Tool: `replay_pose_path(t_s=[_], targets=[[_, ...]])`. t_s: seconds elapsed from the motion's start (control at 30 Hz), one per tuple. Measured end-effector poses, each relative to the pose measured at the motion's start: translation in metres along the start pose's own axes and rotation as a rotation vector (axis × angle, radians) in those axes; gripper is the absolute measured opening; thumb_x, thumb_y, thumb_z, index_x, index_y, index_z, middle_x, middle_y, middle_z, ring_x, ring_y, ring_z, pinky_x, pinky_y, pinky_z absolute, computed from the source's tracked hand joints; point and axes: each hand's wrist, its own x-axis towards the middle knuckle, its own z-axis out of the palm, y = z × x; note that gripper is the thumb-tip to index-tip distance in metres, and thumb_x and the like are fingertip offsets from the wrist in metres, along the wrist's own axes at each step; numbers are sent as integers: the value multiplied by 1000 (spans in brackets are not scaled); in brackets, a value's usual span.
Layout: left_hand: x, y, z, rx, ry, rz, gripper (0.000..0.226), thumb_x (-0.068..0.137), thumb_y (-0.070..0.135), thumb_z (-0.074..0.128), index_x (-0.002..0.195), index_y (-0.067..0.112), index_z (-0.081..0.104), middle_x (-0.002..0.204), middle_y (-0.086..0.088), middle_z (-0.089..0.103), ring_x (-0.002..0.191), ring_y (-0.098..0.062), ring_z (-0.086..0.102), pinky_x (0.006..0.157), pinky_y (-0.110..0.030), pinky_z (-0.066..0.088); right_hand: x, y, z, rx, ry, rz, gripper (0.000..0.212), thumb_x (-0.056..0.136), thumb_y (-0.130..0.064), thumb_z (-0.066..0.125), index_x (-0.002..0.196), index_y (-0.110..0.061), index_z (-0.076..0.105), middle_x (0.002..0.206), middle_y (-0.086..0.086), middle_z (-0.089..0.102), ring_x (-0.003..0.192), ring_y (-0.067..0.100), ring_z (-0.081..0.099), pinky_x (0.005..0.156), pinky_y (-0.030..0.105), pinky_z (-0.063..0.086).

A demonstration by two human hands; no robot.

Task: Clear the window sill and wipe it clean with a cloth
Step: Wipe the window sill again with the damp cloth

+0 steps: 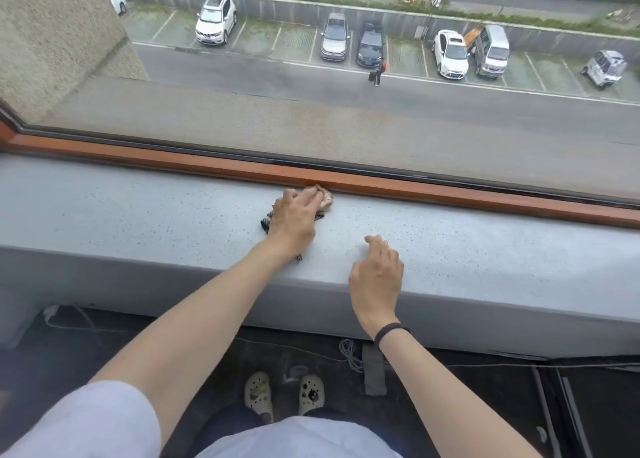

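In the head view, the window sill (138, 208) runs left to right across the whole picture, a grey speckled slab. A wooden window frame (207, 166) runs along its back edge. The cloth (326, 199) lies near the middle of the sill's length, bunched right up against that back edge and touching the frame. A pinkish part shows past the fingertips. Checkered parts poke out on the left of the hand and again beside the wrist, so the cloth's long axis seems to run back to front, under the palm.

The left hand (294, 218) lies on top of the cloth with its fingers laid forward over it, pressing it down onto the sill rather than pinching it. It is clearly the hand doing the work. The right hand (377, 274) rests near the front edge, to the right of the cloth and apart from it. Its fingers are loosely bent, the tips touch the stone, and it holds nothing. There is a black wristband (391, 333) on that wrist.

By my judgement a wiping stroke would follow the sill's length, left or right along the frame, and both directions look open.

Below the sill is a dark floor (138, 353) with a coiled cable (349, 352) and a pair of pale slippers (258, 395). Through the glass is a car park (346, 42) with parked cars.
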Motion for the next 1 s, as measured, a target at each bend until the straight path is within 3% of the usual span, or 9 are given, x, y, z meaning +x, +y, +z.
replay_pose_path(t_s=[0.07,0.17,0.27,0.37,0.5,0.63,0.73,0.9,1.0], targets=[[-18,28,6,-41,-10,35,56,90,1,34,139,28,38,148,13,32,109,-22,32,88,-33,31,1,5,-5,56,44,0,41,82,2,50,122,-6,53,112,9,63,105,25,56,94,38,43],[-68,50,22,-42,-66,338,60,87,-1,44,139,29,39,148,14,33,106,-20,33,83,-30,33,1,8,-12,120,124,-37,28,79,7,56,104,-5,61,85,8,67,77,26,62,72,37,49],[-86,17,13,51,-67,474,75,78,-11,42,143,26,37,148,11,36,102,-17,34,84,-30,36,4,12,-13,74,138,-85,30,69,12,60,93,-5,64,77,8,67,67,26,62,62,34,50],[-83,-47,-8,145,90,218,72,75,-18,42,135,21,48,141,5,47,92,-20,39,76,-35,46,4,14,-6,30,89,-133,36,70,11,57,103,-4,64,99,12,69,88,30,64,77,39,53],[-94,-34,-6,86,262,-201,42,89,4,49,131,13,49,137,0,50,88,-23,38,70,-31,32,4,3,-4,126,38,21,38,86,-5,47,123,-11,54,122,4,60,113,22,51,97,38,40],[-122,47,34,13,169,99,49,84,1,51,132,10,51,139,-1,49,88,-22,41,70,-33,42,11,-1,-6,203,91,36,37,86,-2,44,121,-9,54,118,5,62,106,23,53,94,37,38],[-138,22,28,125,153,282,64,71,-5,52,133,9,52,140,-2,49,93,-22,41,73,-35,46,11,-2,1,154,80,-46,35,84,-1,47,116,-9,58,120,6,60,112,24,52,100,38,35],[-136,-79,-20,185,274,-229,52,80,-4,58,131,8,51,138,-7,51,87,-27,42,72,-36,38,-5,-19,13,145,-41,-183,31,90,-4,48,118,-10,59,133,9,51,126,23,43,109,37,27],[-126,-51,-9,30,371,-542,40,94,8,43,133,14,49,142,-2,46,101,-26,41,86,-38,33,-14,-31,19,138,-97,-244,33,90,-4,48,121,-9,58,138,11,47,130,24,39,112,36,22]])
